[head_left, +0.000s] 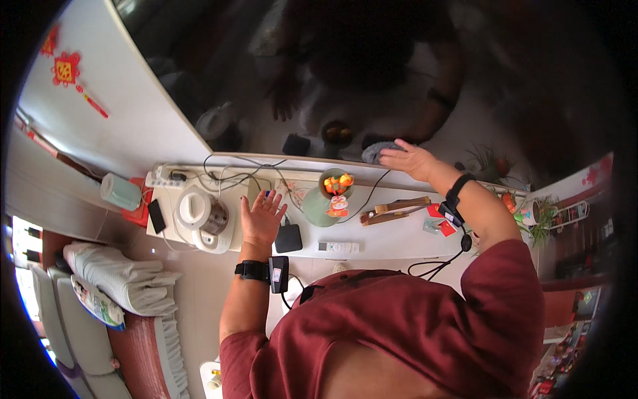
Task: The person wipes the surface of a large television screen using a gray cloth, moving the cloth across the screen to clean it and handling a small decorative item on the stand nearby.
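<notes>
My right hand (411, 160) presses a grey cloth (381, 151) against the lower edge of a large, dark, glossy television screen (319, 80). The screen mirrors my arms and things on the cabinet. My left hand (262, 219) holds nothing; its fingers are spread, palm up, over the white cabinet top (384, 237). Beside it sit a small black box (288, 238) and a glass electric kettle (204, 214) with a white lid. A pale green vase (319, 207) with orange ornaments (339, 184) stands between my hands.
A white remote control (338, 247), a wooden folding object (395, 209) and red packets (447, 228) lie on the cabinet. Black cables (239, 174) run behind. A smartphone (156, 216) rests at the left end, and potted plants (541, 214) stand at the right. A sofa (134, 344) is at lower left.
</notes>
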`<move>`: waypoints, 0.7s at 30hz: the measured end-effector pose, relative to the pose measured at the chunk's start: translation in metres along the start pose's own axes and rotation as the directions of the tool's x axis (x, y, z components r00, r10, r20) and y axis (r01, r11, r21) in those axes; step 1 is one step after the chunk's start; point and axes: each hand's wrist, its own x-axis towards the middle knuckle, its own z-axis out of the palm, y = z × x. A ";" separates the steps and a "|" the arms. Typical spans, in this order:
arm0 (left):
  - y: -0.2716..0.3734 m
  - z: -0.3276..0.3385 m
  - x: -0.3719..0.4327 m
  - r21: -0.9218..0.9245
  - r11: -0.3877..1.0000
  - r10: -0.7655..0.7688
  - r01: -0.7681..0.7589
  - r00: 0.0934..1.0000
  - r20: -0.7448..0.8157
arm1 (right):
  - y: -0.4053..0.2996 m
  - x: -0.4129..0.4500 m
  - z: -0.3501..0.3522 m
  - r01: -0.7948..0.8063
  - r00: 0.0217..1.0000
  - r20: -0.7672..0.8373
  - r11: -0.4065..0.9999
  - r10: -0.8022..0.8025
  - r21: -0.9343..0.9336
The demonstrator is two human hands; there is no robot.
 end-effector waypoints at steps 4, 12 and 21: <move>-0.009 0.030 0.020 0.046 0.998 -0.032 0.030 0.998 0.045 | 0.035 -0.045 -0.050 -0.658 0.745 -0.004 0.735 0.667 0.161; -0.031 0.126 0.039 0.147 0.988 -0.079 0.042 0.964 0.254 | 0.108 -0.133 -0.083 -0.811 -0.270 -0.391 0.011 0.880 0.585; -0.026 0.138 0.049 0.169 0.984 -0.088 0.047 0.965 0.246 | 0.034 0.047 -0.066 -0.671 0.574 -0.474 0.716 0.667 0.195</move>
